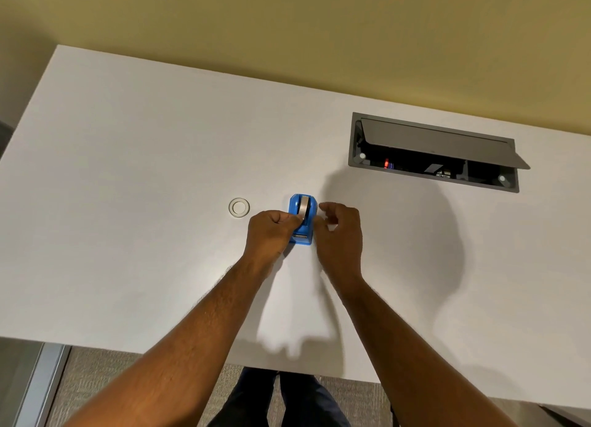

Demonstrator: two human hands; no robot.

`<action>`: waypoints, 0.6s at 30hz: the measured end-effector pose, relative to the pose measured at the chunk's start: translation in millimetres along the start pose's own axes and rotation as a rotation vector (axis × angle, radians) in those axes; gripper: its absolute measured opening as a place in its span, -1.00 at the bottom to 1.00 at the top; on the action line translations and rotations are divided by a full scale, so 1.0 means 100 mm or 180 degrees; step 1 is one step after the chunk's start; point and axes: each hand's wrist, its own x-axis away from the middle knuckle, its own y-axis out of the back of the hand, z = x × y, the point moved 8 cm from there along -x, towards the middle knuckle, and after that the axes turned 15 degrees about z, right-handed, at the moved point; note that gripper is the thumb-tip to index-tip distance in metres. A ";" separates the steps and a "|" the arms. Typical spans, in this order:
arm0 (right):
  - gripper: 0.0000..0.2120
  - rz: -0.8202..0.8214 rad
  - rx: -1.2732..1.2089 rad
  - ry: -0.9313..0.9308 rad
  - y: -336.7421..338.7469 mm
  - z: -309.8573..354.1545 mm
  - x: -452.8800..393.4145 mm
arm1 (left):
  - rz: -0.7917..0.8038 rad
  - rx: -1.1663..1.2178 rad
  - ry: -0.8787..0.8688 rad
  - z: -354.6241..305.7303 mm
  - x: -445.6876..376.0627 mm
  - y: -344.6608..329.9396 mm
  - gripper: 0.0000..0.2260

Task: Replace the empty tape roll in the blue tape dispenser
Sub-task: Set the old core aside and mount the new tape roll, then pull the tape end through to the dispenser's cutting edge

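The blue tape dispenser (302, 219) stands on the white table (134, 177), its cutter end toward me, with a tape roll (303, 206) seated upright in it. My left hand (271, 231) is curled against the dispenser's left side, thumb and finger pinched at the tape on the roll's near edge. To the dispenser's right, my right hand (339, 231) has its fingers loosely bent and apart, holding nothing. A clear ring, a small tape core (239, 207), lies flat on the table to the left of the dispenser.
An open grey cable box (431, 153) is set into the table at the back right, its lid tilted up. The table's near edge runs just above my legs. A yellow wall stands behind the table.
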 end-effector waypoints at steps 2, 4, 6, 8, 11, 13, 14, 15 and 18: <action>-0.94 -0.0080 -0.0226 -0.0345 -0.02 -0.05 -0.01 | 0.0018 0.0039 0.0025 0.01 -0.01 -0.01 -0.79; -0.88 0.0084 -0.0387 -0.0588 -0.10 -0.08 -0.03 | 0.0028 0.0041 0.0016 0.02 -0.01 -0.01 -0.80; -0.87 0.0111 -0.0450 -0.0726 -0.14 -0.08 -0.03 | 0.0022 -0.0024 0.0020 0.02 -0.01 -0.01 -0.78; -0.92 -0.0070 -0.0172 -0.0587 -0.07 -0.02 -0.04 | 0.0027 -0.0076 0.0063 0.03 -0.02 -0.01 -0.80; -0.68 0.0021 0.0346 0.0026 0.02 0.13 -0.13 | 0.0025 -0.0126 0.0130 0.05 -0.01 0.01 -0.78; -0.52 0.0323 0.0461 0.0242 0.05 0.18 -0.24 | 0.0020 -0.0057 0.0146 0.05 0.00 0.02 -0.75; -0.49 0.0534 0.0462 0.0308 0.06 0.19 -0.32 | 0.0012 -0.0047 0.0157 0.05 0.00 0.02 -0.74; -0.46 0.0794 0.0557 0.0397 0.05 0.21 -0.39 | 0.0002 -0.0050 0.0173 0.06 0.01 0.02 -0.74; -0.32 0.1702 0.1673 0.0840 -0.06 0.30 -0.53 | -0.0030 -0.0102 0.0230 0.08 0.01 0.03 -0.75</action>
